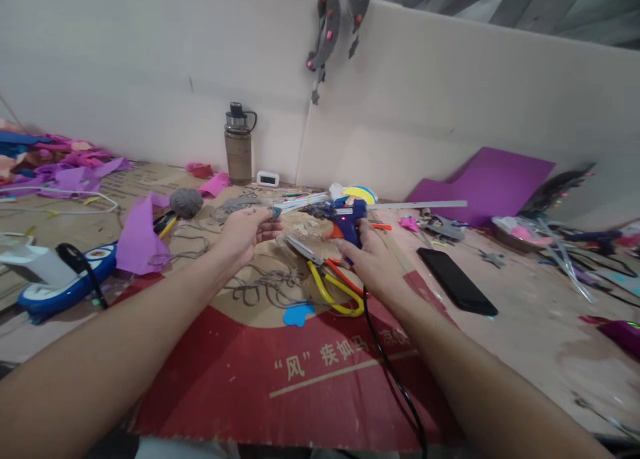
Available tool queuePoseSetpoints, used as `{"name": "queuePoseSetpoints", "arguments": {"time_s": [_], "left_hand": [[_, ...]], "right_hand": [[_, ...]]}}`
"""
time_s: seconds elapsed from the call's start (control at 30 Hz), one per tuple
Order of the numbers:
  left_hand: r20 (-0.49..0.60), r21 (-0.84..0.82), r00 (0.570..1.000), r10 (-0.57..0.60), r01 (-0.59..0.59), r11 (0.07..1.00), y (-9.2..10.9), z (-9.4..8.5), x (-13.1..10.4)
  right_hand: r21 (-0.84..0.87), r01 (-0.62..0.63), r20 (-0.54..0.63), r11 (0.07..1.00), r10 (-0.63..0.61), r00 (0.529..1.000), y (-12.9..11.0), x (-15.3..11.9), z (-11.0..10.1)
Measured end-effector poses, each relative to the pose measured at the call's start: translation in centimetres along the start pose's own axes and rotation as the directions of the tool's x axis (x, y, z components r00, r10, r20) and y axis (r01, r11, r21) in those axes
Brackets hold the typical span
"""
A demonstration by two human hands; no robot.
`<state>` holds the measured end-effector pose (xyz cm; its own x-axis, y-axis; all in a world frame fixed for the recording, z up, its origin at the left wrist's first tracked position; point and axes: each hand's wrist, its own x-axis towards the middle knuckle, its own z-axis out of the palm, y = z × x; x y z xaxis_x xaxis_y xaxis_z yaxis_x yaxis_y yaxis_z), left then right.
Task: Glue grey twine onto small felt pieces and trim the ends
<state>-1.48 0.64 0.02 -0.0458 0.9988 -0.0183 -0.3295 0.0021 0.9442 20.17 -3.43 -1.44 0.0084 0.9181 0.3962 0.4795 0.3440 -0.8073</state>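
Observation:
My left hand (253, 234) pinches a small teal piece (275, 212) between thumb and fingertips; what it is made into is too small to tell. My right hand (371, 251) is wrapped round the handle of a blue glue gun (350, 212), whose nozzle points left toward the pinched piece, apart from it. A red light glows on its side. Out of its back sticks a long translucent glue stick (425, 204), and a black cord (387, 352) hangs below. Under the hands lie scissors (324, 287) with yellow and orange handles, tangled grey yarn (265, 282) and a blue cutout (299, 314).
A red cardboard sheet (225, 386) covers the front. On the left are a grey yarn ball (186, 203), purple scraps (137, 239) and a blue power strip (65, 289). A bottle (239, 149) stands by the wall. Rightward lie a phone (456, 280) and a purple sheet (493, 186).

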Motion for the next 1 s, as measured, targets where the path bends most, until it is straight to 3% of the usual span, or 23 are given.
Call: {"name": "queuePoseSetpoints", "arguments": {"time_s": [0.1,0.27,0.37,0.43,0.5,0.53,0.63,0.73,0.8,0.87,1.0], "left_hand": [[0.020,0.001,1.000,0.015,-0.015,1.000,0.0,0.1,-0.1],[0.095,0.066,0.993,0.072,-0.079,0.995,-0.4,0.4,-0.5],[0.093,0.173,0.978,0.184,-0.198,0.965,-0.7,0.5,-0.7],[0.067,0.285,0.954,0.293,-0.300,0.910,-0.7,0.5,-0.8],[0.066,0.410,0.914,0.401,-0.391,0.824,-0.5,0.4,-1.1],[0.080,0.467,0.889,0.452,-0.434,0.771,-0.4,0.4,-1.2],[0.150,0.576,0.792,0.592,-0.557,0.599,0.3,0.5,-1.9],[0.186,0.582,0.735,0.652,-0.617,0.530,0.8,0.7,-2.6],[0.176,0.571,0.746,0.643,-0.609,0.550,1.1,0.9,-2.9],[0.159,0.556,0.774,0.613,-0.583,0.592,1.1,0.9,-2.9],[0.121,0.468,0.844,0.523,-0.513,0.719,0.4,0.8,-2.2]], "right_hand": [[0.031,-0.264,0.055,0.964,0.262,0.963,-0.4,0.8,-0.7],[-0.286,-0.323,0.114,0.902,0.367,0.923,0.4,2.0,-1.9],[-0.493,-0.215,0.068,0.843,0.284,0.957,2.5,2.5,-2.5],[-0.547,-0.108,-0.081,0.830,0.076,0.994,3.5,2.6,-2.5],[-0.479,0.004,-0.198,0.878,-0.113,0.974,3.3,2.3,-2.0],[-0.393,0.048,-0.210,0.918,-0.140,0.968,2.8,2.1,-1.4],[0.042,0.051,-0.108,0.998,-0.046,0.993,-0.1,1.2,1.2],[0.490,-0.066,0.054,0.869,0.045,0.998,-3.2,0.9,4.2],[0.596,-0.166,0.169,0.785,0.080,0.982,-4.6,1.0,5.6],[0.605,-0.192,0.188,0.773,0.096,0.977,-5.2,1.2,6.4],[0.501,-0.056,0.069,0.864,0.025,0.997,-5.0,1.4,6.8]]}}
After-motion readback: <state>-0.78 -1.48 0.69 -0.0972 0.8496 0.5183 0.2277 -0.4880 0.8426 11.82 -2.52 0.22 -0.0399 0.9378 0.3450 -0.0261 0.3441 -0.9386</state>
